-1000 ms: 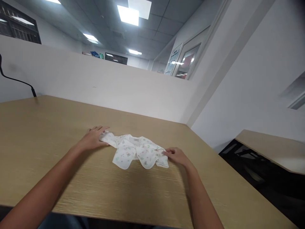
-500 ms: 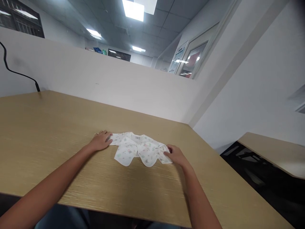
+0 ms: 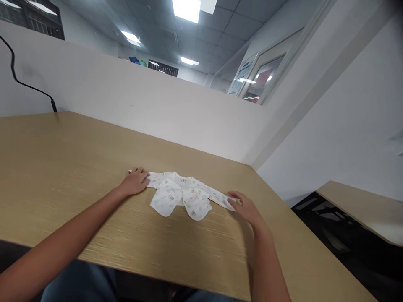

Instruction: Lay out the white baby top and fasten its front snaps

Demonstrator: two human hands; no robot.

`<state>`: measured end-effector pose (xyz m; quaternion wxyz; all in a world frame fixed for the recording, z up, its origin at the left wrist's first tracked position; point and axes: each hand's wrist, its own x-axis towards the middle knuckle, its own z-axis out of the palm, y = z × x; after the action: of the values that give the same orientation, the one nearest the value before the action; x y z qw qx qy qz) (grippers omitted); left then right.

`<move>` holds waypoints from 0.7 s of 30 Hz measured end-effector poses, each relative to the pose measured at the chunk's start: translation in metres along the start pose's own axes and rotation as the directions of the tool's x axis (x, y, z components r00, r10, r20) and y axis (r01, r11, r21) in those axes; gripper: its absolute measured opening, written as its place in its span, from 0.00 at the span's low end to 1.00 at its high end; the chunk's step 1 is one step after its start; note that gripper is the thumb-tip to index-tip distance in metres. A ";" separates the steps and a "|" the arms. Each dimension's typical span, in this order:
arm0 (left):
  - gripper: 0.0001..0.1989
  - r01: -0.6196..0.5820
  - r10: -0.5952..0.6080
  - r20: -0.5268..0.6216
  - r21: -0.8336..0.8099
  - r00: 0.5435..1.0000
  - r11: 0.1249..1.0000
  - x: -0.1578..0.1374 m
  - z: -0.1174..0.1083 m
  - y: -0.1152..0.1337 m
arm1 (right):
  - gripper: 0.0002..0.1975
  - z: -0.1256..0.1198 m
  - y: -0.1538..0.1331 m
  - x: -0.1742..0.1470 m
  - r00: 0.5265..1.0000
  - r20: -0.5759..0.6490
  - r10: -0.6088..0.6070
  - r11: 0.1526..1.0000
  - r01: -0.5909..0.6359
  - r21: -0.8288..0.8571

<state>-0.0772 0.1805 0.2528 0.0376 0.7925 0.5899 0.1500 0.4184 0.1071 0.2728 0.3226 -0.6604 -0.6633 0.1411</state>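
A small white baby shirt (image 3: 168,197) with a pastel print lies spread on the wooden table, its neckline away from me and both sleeves out to the sides. My left hand (image 3: 136,181) rests flat with fingers apart on the left sleeve's end, covering part of it. At the other side, my right hand (image 3: 247,207) is over the end of the right sleeve (image 3: 220,198), its thumb and fingers parted. That cuff is partly hidden beneath the hand. The two rounded front lower edges point toward me.
The wooden table (image 3: 78,167) reaches to a low white partition (image 3: 176,111) at the back. A black cable (image 3: 34,87) hangs down at the far left. Another tabletop (image 3: 362,205) stands to the right, past the table's edge.
My right hand has moved outward to the right, and its grip has loosened. The right sleeve, bent downward before, now stretches out straighter. My left hand has stayed on the left sleeve.
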 end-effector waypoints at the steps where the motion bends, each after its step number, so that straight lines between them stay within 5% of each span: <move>1: 0.26 0.023 -0.023 0.002 0.012 1.000 1.000 -0.001 0.001 0.005 | 0.24 0.008 -0.004 0.001 1.000 0.018 0.021 0.999 -0.022 0.028; 8: 0.37 0.115 -0.113 0.160 -0.001 0.981 0.993 0.000 0.012 0.014 | 0.36 0.046 0.001 0.006 0.954 0.268 0.132 0.988 -0.105 -0.111; 14: 0.37 0.041 -0.025 0.130 -0.118 0.991 0.992 0.009 0.011 -0.004 | 0.30 0.065 0.021 0.032 0.994 0.069 0.081 0.938 -0.053 -0.342; 16: 0.35 -0.005 0.013 0.029 -0.255 1.000 0.967 0.009 -0.011 0.008 | 0.29 0.071 0.022 0.039 1.000 -0.017 0.000 0.935 -0.006 -0.355; 19: 0.32 -0.178 0.166 -0.070 -0.506 0.984 0.844 -0.003 -0.075 0.050 | 0.28 0.077 0.025 0.046 0.992 -0.090 -0.094 0.934 0.057 -0.352; 21: 0.27 -0.352 0.435 -0.027 -0.633 0.900 0.689 -0.024 -0.128 0.086 | 0.29 0.079 0.031 0.047 0.987 -0.111 -0.119 0.943 0.077 -0.325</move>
<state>-0.0399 0.1166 0.3901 0.3010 0.8504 0.3188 0.2909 0.3979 0.1742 0.2060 0.2604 -0.6776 -0.6872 -0.0275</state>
